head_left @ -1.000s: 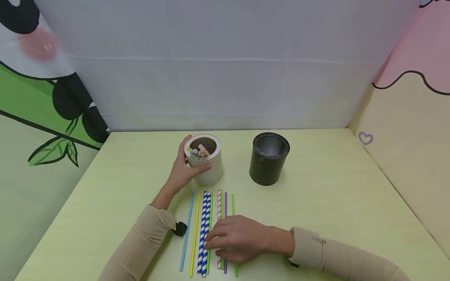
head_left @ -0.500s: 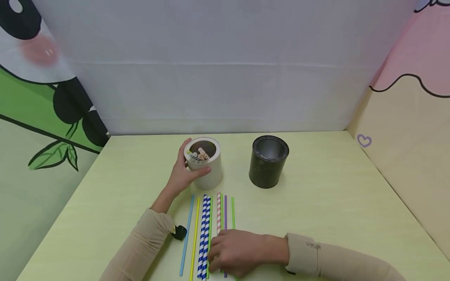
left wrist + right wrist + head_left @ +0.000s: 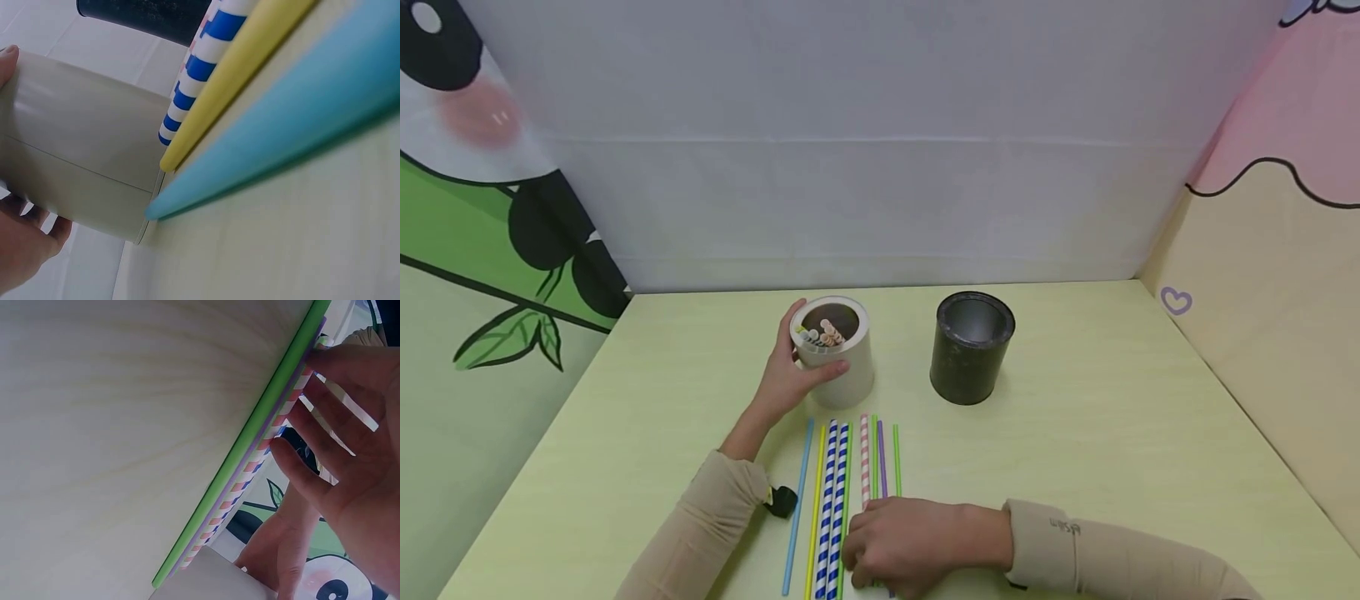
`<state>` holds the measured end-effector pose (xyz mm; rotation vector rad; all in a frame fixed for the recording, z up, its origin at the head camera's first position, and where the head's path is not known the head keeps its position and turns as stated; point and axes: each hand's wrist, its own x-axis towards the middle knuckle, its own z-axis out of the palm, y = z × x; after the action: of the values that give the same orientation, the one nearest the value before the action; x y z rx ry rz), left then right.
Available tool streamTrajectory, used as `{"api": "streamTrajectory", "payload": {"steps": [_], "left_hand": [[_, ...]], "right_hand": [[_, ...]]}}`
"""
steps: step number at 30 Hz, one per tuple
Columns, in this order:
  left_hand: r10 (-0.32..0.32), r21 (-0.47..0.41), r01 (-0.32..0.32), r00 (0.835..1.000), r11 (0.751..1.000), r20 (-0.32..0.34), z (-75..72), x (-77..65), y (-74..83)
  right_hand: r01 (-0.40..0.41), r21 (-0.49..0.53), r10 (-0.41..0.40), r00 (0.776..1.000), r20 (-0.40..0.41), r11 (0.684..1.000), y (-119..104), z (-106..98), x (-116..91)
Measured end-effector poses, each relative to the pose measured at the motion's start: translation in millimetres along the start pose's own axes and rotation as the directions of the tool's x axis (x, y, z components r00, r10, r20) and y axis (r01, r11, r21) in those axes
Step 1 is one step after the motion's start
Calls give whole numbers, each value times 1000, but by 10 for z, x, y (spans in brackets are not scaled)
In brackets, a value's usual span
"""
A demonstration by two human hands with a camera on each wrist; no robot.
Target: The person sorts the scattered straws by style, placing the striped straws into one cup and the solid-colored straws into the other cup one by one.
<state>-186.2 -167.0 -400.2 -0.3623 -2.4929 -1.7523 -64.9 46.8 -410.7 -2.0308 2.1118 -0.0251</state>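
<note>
My left hand (image 3: 784, 377) grips a white cylindrical container (image 3: 847, 381), thumb across its front and fingers round its left side. Several short straws (image 3: 831, 335) stand inside it. My right hand (image 3: 901, 540) is over the row of straws; its fingertips touch a pink-striped straw (image 3: 250, 467) in the right wrist view. Beside that lie a purple straw (image 3: 882, 458) and green straws, one green straw (image 3: 897, 458) rightmost. Left of them lie two blue-and-white striped straws (image 3: 842, 475), a yellow straw (image 3: 817, 500) and a light blue straw (image 3: 797, 508). My right palm hides the straws' near parts.
A black cylindrical container (image 3: 967, 371) stands upright to the right of the white one. The pale table (image 3: 1112, 400) meets a white backdrop (image 3: 880, 200) behind, with printed panels on both sides.
My right hand has moved down along the straws towards the near side, its fingers now lower. The purple straw has tilted slightly and the striped blue straws have spread apart. My left hand keeps its hold.
</note>
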Motion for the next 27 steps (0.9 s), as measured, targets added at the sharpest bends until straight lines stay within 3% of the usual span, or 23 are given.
{"api": "streamTrajectory", "payload": {"steps": [6, 17, 23, 27], "left_hand": [[13, -10, -13, 1000, 1000, -10, -11, 72, -203], [24, -14, -25, 1000, 1000, -13, -6, 58, -217], [12, -10, -13, 1000, 1000, -3, -14, 62, -181], [13, -8, -13, 1000, 1000, 3, -15, -25, 19]], "right_hand": [[-2, -42, 3, 1000, 10, 999, -14, -7, 28], [22, -97, -24, 1000, -16, 995, -44, -18, 18], [16, -110, -20, 999, -35, 994, -53, -89, -1], [15, -128, -25, 997, -79, 992, -65, -168, -23]]}}
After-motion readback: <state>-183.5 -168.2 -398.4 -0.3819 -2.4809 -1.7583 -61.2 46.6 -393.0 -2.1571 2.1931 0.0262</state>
